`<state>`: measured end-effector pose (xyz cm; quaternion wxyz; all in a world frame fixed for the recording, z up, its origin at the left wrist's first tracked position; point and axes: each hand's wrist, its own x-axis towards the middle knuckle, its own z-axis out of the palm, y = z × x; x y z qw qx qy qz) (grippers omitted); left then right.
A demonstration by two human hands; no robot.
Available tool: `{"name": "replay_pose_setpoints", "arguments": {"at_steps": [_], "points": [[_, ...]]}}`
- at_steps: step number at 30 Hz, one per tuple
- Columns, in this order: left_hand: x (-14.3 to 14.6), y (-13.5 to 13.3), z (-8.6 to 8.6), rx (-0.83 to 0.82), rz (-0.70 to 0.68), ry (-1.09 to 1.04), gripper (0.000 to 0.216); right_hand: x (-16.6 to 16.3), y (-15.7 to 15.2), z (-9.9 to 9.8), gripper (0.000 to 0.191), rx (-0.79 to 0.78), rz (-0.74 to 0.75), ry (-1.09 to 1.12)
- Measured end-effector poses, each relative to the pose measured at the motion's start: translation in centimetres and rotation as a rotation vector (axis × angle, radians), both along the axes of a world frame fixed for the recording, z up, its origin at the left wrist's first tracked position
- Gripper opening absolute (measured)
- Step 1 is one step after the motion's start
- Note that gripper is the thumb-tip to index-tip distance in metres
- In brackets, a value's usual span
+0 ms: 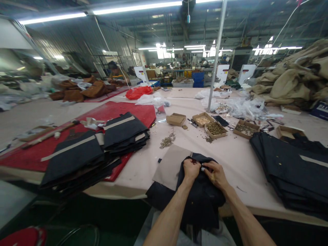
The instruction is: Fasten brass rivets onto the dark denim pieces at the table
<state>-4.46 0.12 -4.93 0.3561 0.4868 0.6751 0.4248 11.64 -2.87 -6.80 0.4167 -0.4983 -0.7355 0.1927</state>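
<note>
A dark fabric piece point(202, 201) hangs over the table's front edge in front of me, partly bunched up. My left hand point(191, 168) is closed on its upper edge. Close beside it, my right hand point(214, 173) pinches at the same fabric, with something small and whitish at the fingertips that I cannot make out. Under the fabric's left side lies a flat beige panel point(170, 164). Beyond my hands is a loose heap of metal rings point(167, 140). Cardboard boxes of small metal fittings point(216, 130) stand farther back.
Stacked dark fabric pieces lie at left point(125, 131) and at right point(294, 171). A red sheet point(120, 109) covers part of the table at left. A metal pole point(216, 58) rises behind the boxes. Plastic bags point(246, 107) and a beige cloth pile point(292, 77) sit back right.
</note>
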Motion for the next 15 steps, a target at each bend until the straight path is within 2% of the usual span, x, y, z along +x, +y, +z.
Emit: {"name": "replay_pose_setpoints", "arguments": {"at_steps": [4, 9, 12, 15], "points": [[-0.1, 0.0, 0.4, -0.042, 0.003, 0.041, 0.011, -0.5, -0.5, 0.0, 0.028, 0.069, -0.044, -0.177], [-0.2, 0.3, 0.0, -0.053, 0.042, 0.102, 0.01, -0.6, -0.8, 0.2, 0.028, 0.031, -0.066, -0.183], [-0.5, 0.5, -0.3, -0.046, 0.014, 0.135, 0.01, -0.1, -0.3, 0.5, 0.027, -0.062, -0.063, -0.139], [-1.0, 0.6, 0.0, -0.073, -0.126, 0.145, 0.014, 0.7, 0.9, 0.7, 0.024, -0.225, -0.028, -0.054]]}}
